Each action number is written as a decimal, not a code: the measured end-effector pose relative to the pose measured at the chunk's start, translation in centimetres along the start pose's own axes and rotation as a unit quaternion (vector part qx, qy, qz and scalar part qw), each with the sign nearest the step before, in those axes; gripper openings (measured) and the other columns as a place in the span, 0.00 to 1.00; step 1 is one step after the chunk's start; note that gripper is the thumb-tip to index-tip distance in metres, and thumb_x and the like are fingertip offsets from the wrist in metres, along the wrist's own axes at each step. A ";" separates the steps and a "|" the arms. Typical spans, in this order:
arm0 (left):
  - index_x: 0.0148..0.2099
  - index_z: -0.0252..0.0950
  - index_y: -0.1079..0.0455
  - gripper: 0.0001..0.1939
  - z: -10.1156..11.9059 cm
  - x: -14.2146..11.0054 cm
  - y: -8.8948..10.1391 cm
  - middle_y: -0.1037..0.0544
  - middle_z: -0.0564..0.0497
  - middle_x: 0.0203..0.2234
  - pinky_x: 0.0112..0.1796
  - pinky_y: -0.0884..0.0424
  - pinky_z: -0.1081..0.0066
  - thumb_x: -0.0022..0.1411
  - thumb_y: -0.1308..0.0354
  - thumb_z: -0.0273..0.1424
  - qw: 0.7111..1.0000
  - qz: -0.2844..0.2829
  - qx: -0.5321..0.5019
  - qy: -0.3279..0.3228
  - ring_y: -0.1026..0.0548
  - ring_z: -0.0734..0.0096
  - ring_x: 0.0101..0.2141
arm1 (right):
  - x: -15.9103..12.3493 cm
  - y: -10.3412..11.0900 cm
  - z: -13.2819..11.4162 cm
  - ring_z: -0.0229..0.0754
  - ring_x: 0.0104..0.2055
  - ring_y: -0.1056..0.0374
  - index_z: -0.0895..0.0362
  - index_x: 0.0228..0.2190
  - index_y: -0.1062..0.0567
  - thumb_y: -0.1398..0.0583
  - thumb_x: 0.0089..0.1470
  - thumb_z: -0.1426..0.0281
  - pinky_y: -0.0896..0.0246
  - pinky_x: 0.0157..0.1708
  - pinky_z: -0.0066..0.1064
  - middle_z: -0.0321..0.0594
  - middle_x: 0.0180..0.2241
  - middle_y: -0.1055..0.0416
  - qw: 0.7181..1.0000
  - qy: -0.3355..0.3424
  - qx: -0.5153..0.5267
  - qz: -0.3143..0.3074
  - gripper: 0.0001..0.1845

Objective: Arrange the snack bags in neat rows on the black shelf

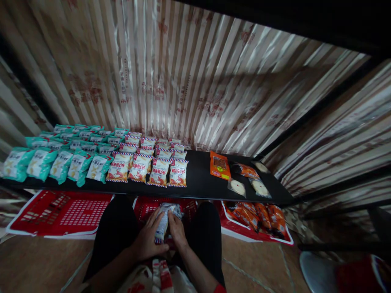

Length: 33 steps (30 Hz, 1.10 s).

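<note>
Between my knees, my left hand (150,239) and my right hand (177,230) hold a snack packet (162,224) from either side. The packet is silvery-white with a striped lower end, and my fingers cover part of it. Below it, and partly hidden by my hands, sits a red basket (143,205). On the black shelf (197,175) in front of me stand rows of white-and-orange snack packets (159,171) with striped edges. Left of them are rows of teal snack packets (61,165).
An orange packet (219,165), an orange-and-black packet (247,170) and several round pale items in clear wrap (236,187) lie at the shelf's right. Under the shelf are another red basket (82,211) and orange packets (262,215). Striped curtain (171,73) hangs behind; a black beam (290,20) crosses overhead.
</note>
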<state>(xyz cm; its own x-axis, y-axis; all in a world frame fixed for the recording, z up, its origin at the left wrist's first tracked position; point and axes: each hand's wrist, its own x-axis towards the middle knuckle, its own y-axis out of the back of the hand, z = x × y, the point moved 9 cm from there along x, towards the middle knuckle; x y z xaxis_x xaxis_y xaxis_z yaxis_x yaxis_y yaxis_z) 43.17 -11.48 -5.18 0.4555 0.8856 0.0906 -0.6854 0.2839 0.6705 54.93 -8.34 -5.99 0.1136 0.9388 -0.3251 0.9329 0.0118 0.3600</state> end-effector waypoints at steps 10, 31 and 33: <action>0.64 0.38 0.54 0.37 -1.1 0.0 -0.2 0.47 0.43 0.61 0.57 0.45 0.54 0.54 0.45 0.29 0.998 0.056 0.023 0.012 0.49 0.58 0.60 | 0.5 -0.8 0.9 0.43 0.32 0.31 0.60 0.28 0.25 0.54 0.49 0.43 0.39 0.33 0.29 0.45 0.28 0.26 1.000 0.003 0.006 -0.018 0.35; 0.47 0.33 0.34 0.28 -3.9 2.2 0.3 0.24 0.44 0.41 0.45 0.32 0.63 0.53 0.47 0.49 0.934 -0.024 -0.329 0.135 0.27 0.60 0.42 | -2.2 -0.7 -6.7 0.44 0.46 0.36 0.54 0.44 0.29 0.50 0.57 0.64 0.42 0.48 0.37 0.43 0.42 0.29 0.914 0.320 -0.227 -0.102 0.17; 0.46 0.33 0.33 0.27 -3.9 2.5 0.5 0.23 0.45 0.39 0.43 0.32 0.64 0.52 0.47 0.49 0.937 -0.036 -0.318 0.142 0.26 0.61 0.39 | -1.9 -0.6 -6.6 0.44 0.46 0.35 0.53 0.45 0.28 0.51 0.58 0.63 0.41 0.47 0.36 0.42 0.42 0.28 0.920 0.304 -0.210 -0.129 0.18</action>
<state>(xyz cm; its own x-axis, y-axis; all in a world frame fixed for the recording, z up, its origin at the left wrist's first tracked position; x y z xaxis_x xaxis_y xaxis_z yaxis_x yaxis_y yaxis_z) 41.74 -7.66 -7.46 0.4062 0.8918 -0.1992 -0.8995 0.4287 0.0849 51.86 -7.90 0.17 -0.4238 0.9039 0.0571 0.6736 0.2724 0.6871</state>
